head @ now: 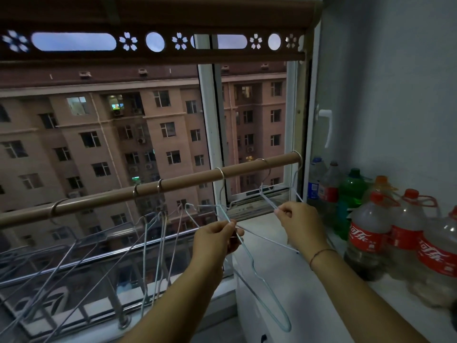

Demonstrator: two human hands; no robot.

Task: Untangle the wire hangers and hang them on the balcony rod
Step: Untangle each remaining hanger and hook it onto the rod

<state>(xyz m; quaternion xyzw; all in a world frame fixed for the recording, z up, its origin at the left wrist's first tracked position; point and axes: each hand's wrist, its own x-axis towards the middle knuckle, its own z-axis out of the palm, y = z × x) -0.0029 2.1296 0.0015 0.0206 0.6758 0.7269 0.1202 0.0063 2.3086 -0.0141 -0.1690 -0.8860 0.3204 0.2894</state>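
A brown rod [188,180] slants across the window, rising toward its right end. Below its middle, the left hand [215,240] pinches a blue hanger [257,271] between thumb and fingertips. That hanger's wire runs from the pinch down and to the right, ending in a narrow loop far below the rod. Its upper part reaches up toward a hook [220,172] looped over the rod, though whether the two are one piece is hard to tell. Under the rod's right part, the right hand [301,224] pinches a white hanger [267,199] at its shoulder. This one's hook sits on the rod just above. A further hanger [296,180] hangs from the rod's right tip, its wire passing behind the right hand. A thin wire also runs from the left hand's pinch across and under the right wrist. Below the rod's left half, a bunch of hangers [148,243] dangles, crossing one another, with their hooks over the rod. Right of the rod's tip, bottles [366,233] stand on a ledge [385,300].
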